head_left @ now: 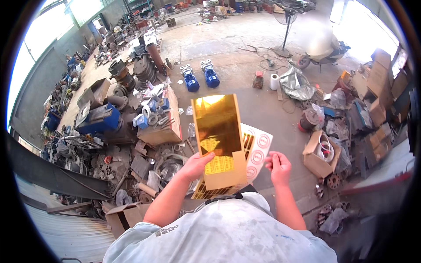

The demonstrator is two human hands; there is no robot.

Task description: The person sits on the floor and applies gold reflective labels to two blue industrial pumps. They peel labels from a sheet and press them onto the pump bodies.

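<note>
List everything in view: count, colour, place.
shiny gold sticker sheet: 1, gold, held up at centre
white sheet of round red-ringed labels: 1, white and red, behind the gold sheet
blue electric motors: 2, blue, floor above centre
open cardboard box of parts: 1, brown, floor right
pedestal fan: 1, dark, top
white roll: 1, white, floor
left hand: grips the gold sheet's lower edge
right hand: pinched fingers beside the white sheet
</note>
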